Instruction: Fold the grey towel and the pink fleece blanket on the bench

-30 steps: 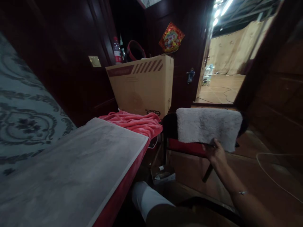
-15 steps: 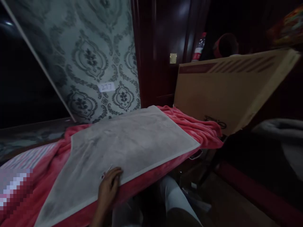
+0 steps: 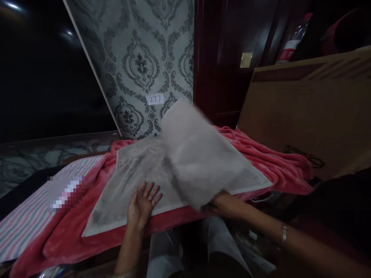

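Note:
A grey towel with a pale hem lies over a red plush blanket. Its middle part is raised in a blurred fold, and the right corner rests on the blanket. At the front edge, my right hand grips the towel, its fingertips partly hidden and smeared by motion. My left hand is palm up with fingers spread, near the towel's front hem, holding nothing.
Striped cloth lies at the left beside the blanket. A dark screen stands behind it. At the right are a large cardboard box and a plastic bottle. A paper label is on the patterned wall.
My right hand has come into view and holds the towel, whose middle has risen from lying flat. My left hand has turned palm up and opened. The view has shifted left.

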Motion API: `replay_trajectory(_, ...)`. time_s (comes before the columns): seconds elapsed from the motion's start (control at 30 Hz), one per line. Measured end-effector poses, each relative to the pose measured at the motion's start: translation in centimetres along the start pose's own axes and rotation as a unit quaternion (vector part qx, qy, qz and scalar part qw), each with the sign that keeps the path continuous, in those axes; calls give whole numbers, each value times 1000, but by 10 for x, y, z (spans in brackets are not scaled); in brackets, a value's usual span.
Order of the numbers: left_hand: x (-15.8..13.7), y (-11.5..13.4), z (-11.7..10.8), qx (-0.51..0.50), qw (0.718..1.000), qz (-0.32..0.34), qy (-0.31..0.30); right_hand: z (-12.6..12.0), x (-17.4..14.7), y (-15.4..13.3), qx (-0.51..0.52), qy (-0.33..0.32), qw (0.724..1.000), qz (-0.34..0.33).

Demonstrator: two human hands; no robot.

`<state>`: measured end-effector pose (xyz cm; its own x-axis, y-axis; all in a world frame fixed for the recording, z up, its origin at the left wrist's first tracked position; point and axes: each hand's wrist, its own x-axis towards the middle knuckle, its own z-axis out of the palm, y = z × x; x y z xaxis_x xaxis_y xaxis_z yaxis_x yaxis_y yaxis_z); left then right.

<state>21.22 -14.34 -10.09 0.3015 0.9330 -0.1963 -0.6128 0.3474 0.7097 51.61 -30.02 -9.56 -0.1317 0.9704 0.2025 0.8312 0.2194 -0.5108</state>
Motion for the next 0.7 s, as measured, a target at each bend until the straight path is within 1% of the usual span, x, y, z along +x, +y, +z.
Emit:
replay_trajectory(0.03, 2, 1, -1, -19, 1000, -14, 7, 5, 1, -4, -24, -32, 999, -27)
replay_trajectory(0.07, 3, 1, -2, -27, 999, -23, 14, 9, 1, -6, -38, -51, 997, -50)
replay_trajectory(0.13, 3, 0, -3, -24, 999, -31, 21, 12, 1, -7, -30, -49, 996, -70)
replay_trajectory(0.23, -1, -4, 2, 9, 999, -10, 31, 14, 4, -2, 17, -40, 997, -59)
replay_trajectory(0.3, -3, -9, 9, 60, 997, 28, 34, 16, 15, 2, 50, -5, 999, -11)
replay_trajectory(0.37, -3, -14, 17, 115, 991, 64, 24, 18, 34, 5, 94, 60, 991, 73)
replay_trajectory(0.43, -2, -17, 23, 147, 986, 81, 16, 18, 61, 4, 138, 117, 970, 162)
replay_trajectory(0.47, -1, -18, 24, 152, 985, 81, 18, 17, 77, 2, 152, 135, 959, 198)
replay_trajectory(0.53, 1, -16, 24, 151, 986, 68, 27, 14, 106, -8, 161, 159, 943, 244)
replay_trajectory(0.57, 1, -14, 22, 145, 987, 60, 31, 14, 118, -17, 160, 171, 941, 245)
replay_trajectory(0.6, 0, -12, 18, 135, 989, 56, 33, 14, 129, -29, 161, 183, 943, 226)
replay_trajectory(0.63, 0, -8, 14, 122, 990, 56, 34, 17, 136, -44, 163, 191, 950, 186)
replay_trajectory(0.67, -1, -3, 9, 104, 992, 61, 34, 21, 140, -61, 165, 192, 959, 129)
replay_trajectory(0.7, -2, 2, 2, 86, 993, 69, 37, 26, 142, -80, 166, 179, 968, 53)
